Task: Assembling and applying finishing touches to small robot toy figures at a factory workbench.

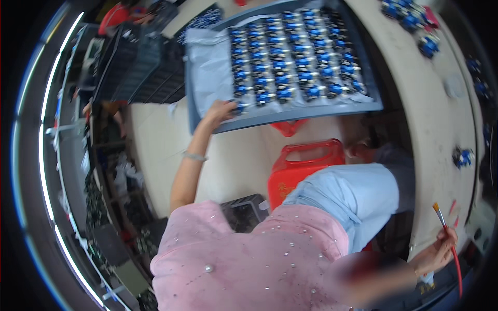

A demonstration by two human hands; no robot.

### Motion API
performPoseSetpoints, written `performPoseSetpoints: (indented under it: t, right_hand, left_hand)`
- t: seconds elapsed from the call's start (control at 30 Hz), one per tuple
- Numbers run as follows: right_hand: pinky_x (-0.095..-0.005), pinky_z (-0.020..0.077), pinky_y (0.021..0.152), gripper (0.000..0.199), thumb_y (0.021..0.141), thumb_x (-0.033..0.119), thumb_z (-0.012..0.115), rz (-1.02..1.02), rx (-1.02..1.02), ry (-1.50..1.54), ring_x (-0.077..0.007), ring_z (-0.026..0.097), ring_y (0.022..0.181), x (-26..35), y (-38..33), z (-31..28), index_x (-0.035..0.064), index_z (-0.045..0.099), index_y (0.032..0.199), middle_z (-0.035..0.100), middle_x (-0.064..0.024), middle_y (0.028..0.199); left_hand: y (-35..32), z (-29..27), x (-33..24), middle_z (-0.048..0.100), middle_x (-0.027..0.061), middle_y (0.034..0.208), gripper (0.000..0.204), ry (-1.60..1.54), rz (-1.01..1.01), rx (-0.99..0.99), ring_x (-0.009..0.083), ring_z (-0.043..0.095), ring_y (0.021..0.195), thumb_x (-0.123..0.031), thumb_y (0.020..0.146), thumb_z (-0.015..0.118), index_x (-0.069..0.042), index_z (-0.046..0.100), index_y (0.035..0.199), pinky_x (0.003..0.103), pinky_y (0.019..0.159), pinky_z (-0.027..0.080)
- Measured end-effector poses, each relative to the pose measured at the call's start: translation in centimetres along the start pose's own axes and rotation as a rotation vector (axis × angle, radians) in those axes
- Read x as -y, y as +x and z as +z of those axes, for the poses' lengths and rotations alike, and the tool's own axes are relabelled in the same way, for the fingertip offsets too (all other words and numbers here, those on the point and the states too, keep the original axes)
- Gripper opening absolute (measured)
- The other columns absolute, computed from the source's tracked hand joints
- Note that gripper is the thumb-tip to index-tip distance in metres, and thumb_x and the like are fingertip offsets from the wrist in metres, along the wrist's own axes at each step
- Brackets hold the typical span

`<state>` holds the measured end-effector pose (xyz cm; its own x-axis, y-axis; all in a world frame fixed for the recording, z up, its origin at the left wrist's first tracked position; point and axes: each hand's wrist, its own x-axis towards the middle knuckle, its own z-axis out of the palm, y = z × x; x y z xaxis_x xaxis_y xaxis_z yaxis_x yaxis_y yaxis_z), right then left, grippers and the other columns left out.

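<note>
My left hand (220,112) reaches to the near left corner of a grey-blue tray (306,110). Its fingers are closed on a small blue-and-black part (239,107) at the near end of the leftmost row; the part is mostly hidden. Rows of similar blue, black and silvery parts (284,93) lie in the tray on a pale plastic sheet (210,62). At the lower right, my right hand (444,250) is closed round a paintbrush (456,267) with a red handle, bristles pointing up, beside the pale workbench.
The pale workbench (420,98) runs down the right side, with a single blue part (462,157) and a cluster of them (410,14) on it. A red stool (295,176) stands below the tray. Dark crates (140,67) and another person (115,18) are at the upper left.
</note>
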<state>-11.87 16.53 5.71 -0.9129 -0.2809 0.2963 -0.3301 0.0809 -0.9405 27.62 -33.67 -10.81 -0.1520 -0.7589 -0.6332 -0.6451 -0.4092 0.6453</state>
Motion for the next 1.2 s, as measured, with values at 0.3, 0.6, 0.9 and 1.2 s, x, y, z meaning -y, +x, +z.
performPoseSetpoints:
  t: [0.3, 0.6, 0.9, 1.2]
  right_hand:
    - [-0.0264, 0.031, 0.049, 0.037, 0.094, 0.029, 0.054, 0.32, -0.148, -0.329, -0.0085, 0.04, 0.052, 1.8, 1.9, 1.6, 0.0018, 0.061, 0.07, 0.049, 0.0021, 0.058]
    - [-0.038, 0.0425, 0.055, 0.04, 0.084, 0.035, 0.065, 0.408, 0.159, -1.016, -0.0295, 0.057, 0.052, -1.3, 4.4, 0.2, -0.0023, 0.064, 0.069, 0.059, -0.016, 0.057]
    - [-0.0336, 0.0486, 0.058, 0.015, 0.084, 0.011, 0.064, 0.021, -0.571, -0.728, -0.0208, 0.062, 0.064, 2.1, 1.8, -5.8, -0.0033, 0.063, 0.09, 0.065, -0.0133, 0.075]
    - [-0.0412, 0.0497, 0.079, 0.04, 0.088, 0.035, 0.056, -0.005, -0.382, -0.62, -0.0365, 0.064, 0.085, -2.7, 21.1, -2.0, -0.0035, 0.068, 0.093, 0.067, -0.0215, 0.089]
  left_hand:
    - [-13.9, -1.1, -8.2, 0.056, 0.0188, 0.11, 0.034, -0.61, 0.369, 0.02, 0.0258, 0.059, 0.097, -0.015, 0.093, 0.049, 0.013, 0.047, 0.113, 0.036, 0.092, 0.049]
    - [-25.4, 27.9, -15.0, 0.059, 0.0176, 0.107, 0.041, -0.63, 0.153, 1.191, 0.0268, 0.062, 0.09, -0.016, 0.091, 0.051, 0.005, 0.045, 0.125, 0.033, 0.079, 0.05]
    - [-29.8, 34.4, -15.8, 0.056, 0.0183, 0.118, 0.045, -0.404, 0.21, 1.453, 0.0256, 0.06, 0.102, -0.008, 0.09, 0.055, 0.005, 0.041, 0.13, 0.033, 0.088, 0.048]
    - [-29.6, 32.9, -18.8, 0.053, 0.0199, 0.122, 0.054, -0.521, 0.45, 1.377, 0.0258, 0.059, 0.104, -0.015, 0.09, 0.061, 0.006, 0.036, 0.132, 0.035, 0.087, 0.046]
